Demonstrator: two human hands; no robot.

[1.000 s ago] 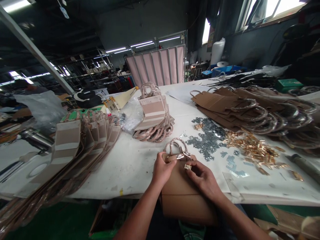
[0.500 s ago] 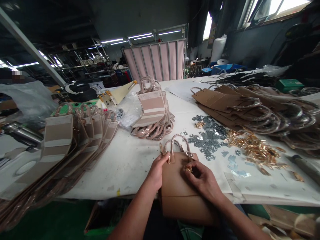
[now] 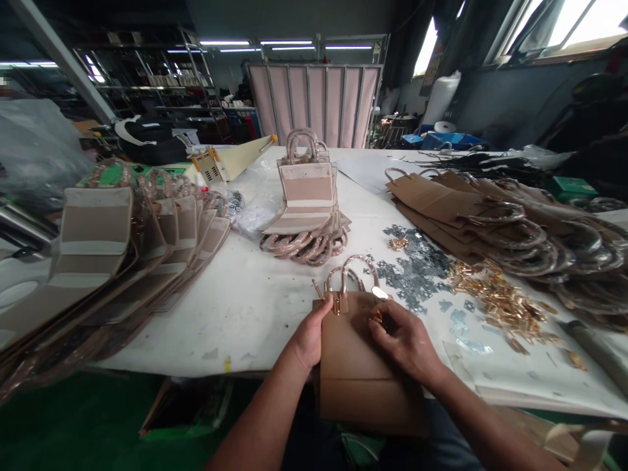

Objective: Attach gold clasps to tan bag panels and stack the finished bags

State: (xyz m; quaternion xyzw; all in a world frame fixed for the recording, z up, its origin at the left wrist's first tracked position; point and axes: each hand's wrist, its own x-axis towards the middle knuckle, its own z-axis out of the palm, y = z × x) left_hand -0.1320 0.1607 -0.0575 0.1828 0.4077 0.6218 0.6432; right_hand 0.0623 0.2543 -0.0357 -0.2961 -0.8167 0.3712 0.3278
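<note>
A brown bag panel (image 3: 350, 350) with two wrapped handles (image 3: 358, 261) hangs over the table's front edge towards my lap. My left hand (image 3: 313, 332) grips its upper left side, thumb in front. Beside that thumb, a gold metal fitting (image 3: 336, 303) sits at the base of a handle. My right hand (image 3: 405, 333) is closed in a pinch on a small gold metal fitting (image 3: 377, 316), close to the panel's upper right. Its exact shape is partly hidden by the fingers. A shiny piece (image 3: 379, 294) shows just above, at the right handle's base.
Grey metal plates (image 3: 415, 268) and a heap of gold fittings (image 3: 505, 297) lie to the right. Behind them are stacked brown bag panels (image 3: 441, 203). More panels with handles stand at centre (image 3: 307, 196) and along the left (image 3: 98, 229) of the white table (image 3: 235, 314).
The camera view has shifted slightly. My right hand still pinches the gold fitting near the panel, its fingers a little more curled. My left hand keeps its hold.
</note>
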